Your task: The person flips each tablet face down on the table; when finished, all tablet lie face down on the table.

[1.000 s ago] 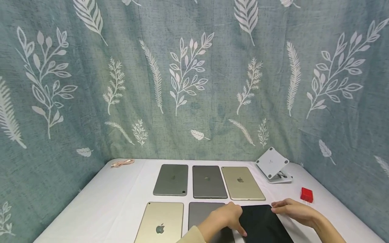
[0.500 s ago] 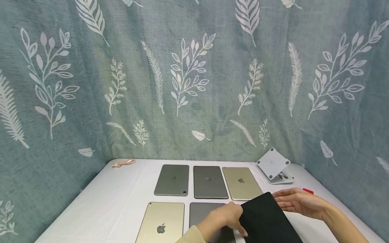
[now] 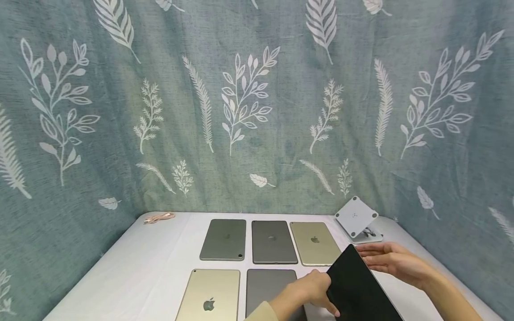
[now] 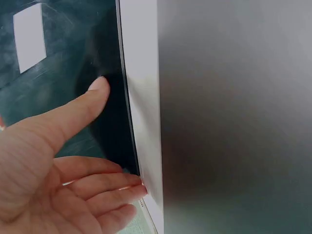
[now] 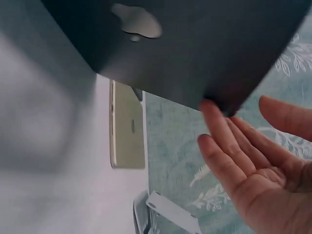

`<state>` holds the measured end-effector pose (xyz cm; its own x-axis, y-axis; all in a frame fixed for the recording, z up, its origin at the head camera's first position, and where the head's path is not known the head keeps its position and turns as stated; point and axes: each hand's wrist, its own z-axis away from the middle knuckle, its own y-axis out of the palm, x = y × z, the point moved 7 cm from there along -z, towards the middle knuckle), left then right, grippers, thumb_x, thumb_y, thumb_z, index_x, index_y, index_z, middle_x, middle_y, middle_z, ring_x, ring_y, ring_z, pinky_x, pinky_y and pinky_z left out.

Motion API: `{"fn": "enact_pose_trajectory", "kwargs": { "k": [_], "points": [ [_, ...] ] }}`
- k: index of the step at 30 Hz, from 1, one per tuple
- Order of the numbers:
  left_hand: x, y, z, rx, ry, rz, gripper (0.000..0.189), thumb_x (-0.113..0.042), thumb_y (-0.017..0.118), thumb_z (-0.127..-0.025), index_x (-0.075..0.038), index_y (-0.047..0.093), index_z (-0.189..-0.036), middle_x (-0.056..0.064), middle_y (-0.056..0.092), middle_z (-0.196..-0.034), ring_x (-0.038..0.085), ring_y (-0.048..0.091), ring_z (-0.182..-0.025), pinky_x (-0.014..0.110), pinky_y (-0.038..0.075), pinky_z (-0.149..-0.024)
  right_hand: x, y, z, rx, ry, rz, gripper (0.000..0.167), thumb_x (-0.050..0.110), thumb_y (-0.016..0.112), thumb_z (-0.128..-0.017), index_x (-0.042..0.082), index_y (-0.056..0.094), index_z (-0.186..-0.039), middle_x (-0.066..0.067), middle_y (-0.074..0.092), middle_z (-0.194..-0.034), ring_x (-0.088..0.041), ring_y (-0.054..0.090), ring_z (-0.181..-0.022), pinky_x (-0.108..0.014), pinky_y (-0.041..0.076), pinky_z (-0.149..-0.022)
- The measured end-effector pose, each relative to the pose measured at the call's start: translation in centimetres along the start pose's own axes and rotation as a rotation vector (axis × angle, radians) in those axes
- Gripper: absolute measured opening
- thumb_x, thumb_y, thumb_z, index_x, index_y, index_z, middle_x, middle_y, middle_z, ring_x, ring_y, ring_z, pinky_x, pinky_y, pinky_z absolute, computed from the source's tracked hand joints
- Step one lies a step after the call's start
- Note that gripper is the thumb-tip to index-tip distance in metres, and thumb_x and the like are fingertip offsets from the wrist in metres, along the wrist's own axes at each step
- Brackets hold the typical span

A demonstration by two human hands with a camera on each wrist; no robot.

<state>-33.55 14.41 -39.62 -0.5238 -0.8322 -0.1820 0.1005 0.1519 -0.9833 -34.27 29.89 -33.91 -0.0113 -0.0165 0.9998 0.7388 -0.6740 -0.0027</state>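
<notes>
A tablet is tilted up at the front right of the table, its black screen towards the head camera. My left hand grips its left edge; in the left wrist view the thumb lies over the screen. At the far upper corner is my right hand, fingers extended. Seen from the right wrist, those fingertips meet the tablet's dark grey back, which bears an apple logo, while the thumb stands apart. A grey tablet lies flat just left of my left hand.
Behind lie a dark green tablet, a dark grey tablet and a gold tablet. Another gold tablet sits front left. A silver folding stand occupies the back right; a coiled cable, the back left.
The tablet's right side has risen off the table, tilting it towards the left. My right hand has moved up along with its corner and now hides the red charger. My left hand keeps its grip.
</notes>
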Motion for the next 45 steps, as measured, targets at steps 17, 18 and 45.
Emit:
{"fn": "enact_pose_trajectory", "kwargs": {
  "k": [17,18,45],
  "points": [
    [1.2,-3.6,0.4,0.012,0.098,0.569,0.055,-0.036,0.076,-0.080,-0.004,0.064,-0.123,0.003,0.070,-0.117,0.005,0.065,-0.096,0.018,0.051,-0.073,-1.5,2.5,-2.0,-0.066,-0.139,-0.057,0.038,0.002,0.036,-0.102,0.016,0.062,-0.126,0.008,0.064,-0.126,-0.005,0.059,-0.117,-0.019,0.046,-0.098],
    [1.5,-3.8,0.5,0.001,0.101,0.601,0.053,-0.035,0.077,-0.080,-0.006,0.064,-0.123,0.002,0.069,-0.118,0.006,0.065,-0.101,0.019,0.051,-0.076,-1.6,2.7,-2.2,-0.056,-0.137,-0.048,0.037,0.003,0.036,-0.102,0.015,0.061,-0.127,0.008,0.064,-0.127,-0.004,0.059,-0.117,-0.018,0.046,-0.098],
    [8.0,-7.6,3.6,-0.092,0.123,0.714,0.075,-0.022,0.086,-0.070,0.000,0.054,-0.133,0.012,0.065,-0.126,0.017,0.062,-0.117,0.030,0.051,-0.095,-6.5,6.0,-4.8,-0.029,0.161,0.468,0.061,0.023,0.053,-0.098,-0.018,0.033,-0.139,-0.042,0.031,-0.143,-0.057,0.031,-0.132,-0.054,0.042,-0.102]
  ]
}}
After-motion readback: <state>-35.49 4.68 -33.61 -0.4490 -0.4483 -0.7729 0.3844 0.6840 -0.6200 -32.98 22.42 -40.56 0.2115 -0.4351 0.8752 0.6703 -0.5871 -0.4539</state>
